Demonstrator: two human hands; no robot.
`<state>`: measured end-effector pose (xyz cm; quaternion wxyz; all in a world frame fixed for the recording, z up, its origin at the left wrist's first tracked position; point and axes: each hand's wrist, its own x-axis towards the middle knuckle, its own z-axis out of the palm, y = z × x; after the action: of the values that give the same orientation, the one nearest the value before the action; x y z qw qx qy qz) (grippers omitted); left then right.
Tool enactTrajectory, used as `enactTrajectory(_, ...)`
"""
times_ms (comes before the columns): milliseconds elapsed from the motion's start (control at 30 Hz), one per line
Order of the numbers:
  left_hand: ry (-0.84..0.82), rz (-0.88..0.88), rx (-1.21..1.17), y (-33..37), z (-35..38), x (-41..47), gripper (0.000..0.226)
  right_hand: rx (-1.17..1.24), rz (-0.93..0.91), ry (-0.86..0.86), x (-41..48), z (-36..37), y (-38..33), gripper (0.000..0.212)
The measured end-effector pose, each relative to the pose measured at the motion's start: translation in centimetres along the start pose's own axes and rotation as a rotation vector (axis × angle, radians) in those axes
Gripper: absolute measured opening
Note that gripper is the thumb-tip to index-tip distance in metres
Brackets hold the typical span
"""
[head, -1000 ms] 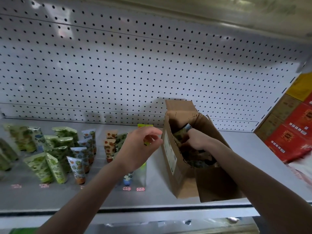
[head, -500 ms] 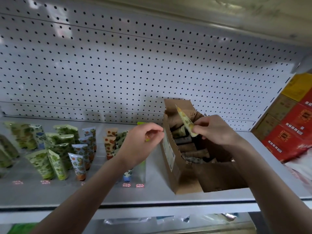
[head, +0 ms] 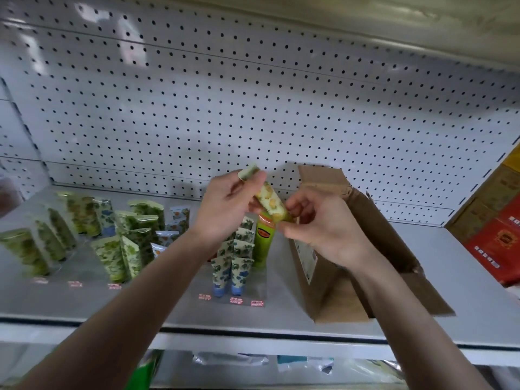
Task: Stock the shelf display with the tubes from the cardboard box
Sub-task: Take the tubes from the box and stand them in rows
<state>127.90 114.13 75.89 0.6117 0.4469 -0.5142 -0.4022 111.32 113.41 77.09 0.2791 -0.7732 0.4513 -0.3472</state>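
Both hands meet over the shelf (head: 464,266) and share one tube (head: 270,200) between them. The left hand (head: 228,209) has its fingers curled round the upper half of the tube, the flat crimped end sticking out above its fingertips. The right hand (head: 323,229) pinches the lower cap end between thumb and fingertips, its other fingers loosely bent. The tube is tilted, crimped end up and to the left, cap end down and to the right. It is pale green with yellow-orange fruit shapes printed on it; no wording on it can be read.

The tube hangs in the air between the two hands, above a green tube with an orange label (head: 263,240) that stands on the shelf, and just left of the cardboard box (head: 388,249). The box stands open on the shelf under the right wrist, with a white label (head: 305,254) on its near side whose print is too small to read.

Rows of standing tubes (head: 123,249) in green leaf patterns fill the left of the shelf, and blue-capped tubes (head: 233,270) stand below the left hand. Red and white price tags (head: 236,301) lie along the shelf front, blurred. Red boxes (head: 495,243) at the right carry white characters that cannot be made out
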Motion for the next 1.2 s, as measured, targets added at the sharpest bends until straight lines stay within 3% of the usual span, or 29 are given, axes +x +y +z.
enactTrajectory(200, -0.104, 0.043, 0.012, 0.7, -2.8, -0.6, 0.017, 0.185, -0.005, -0.06, 0.6, 2.1, -0.6, 0.021)
enactTrajectory(400, -0.041, 0.074, 0.032, 1.2, -5.1, -1.1, 0.017, 0.343, 0.002, -0.159, 0.9, 4.3, -2.1, 0.018)
enactTrajectory(600, -0.074, 0.113, 0.088, 1.7, -7.9, -1.6, 0.008, 0.37, 0.052, -0.144, 1.4, 6.6, -3.2, 0.017)
enactTrajectory(900, -0.024, 0.223, 0.219, 2.0, -11.9, -2.1, 0.015, 0.495, 0.002, -0.05, 2.2, 9.6, -6.2, 0.007)
enactTrajectory(1200, 0.013, 0.18, 0.177, 1.7, -15.1, -2.7, 0.013, 0.472, -0.031, -0.004, 2.9, 12.1, -8.2, 0.009)
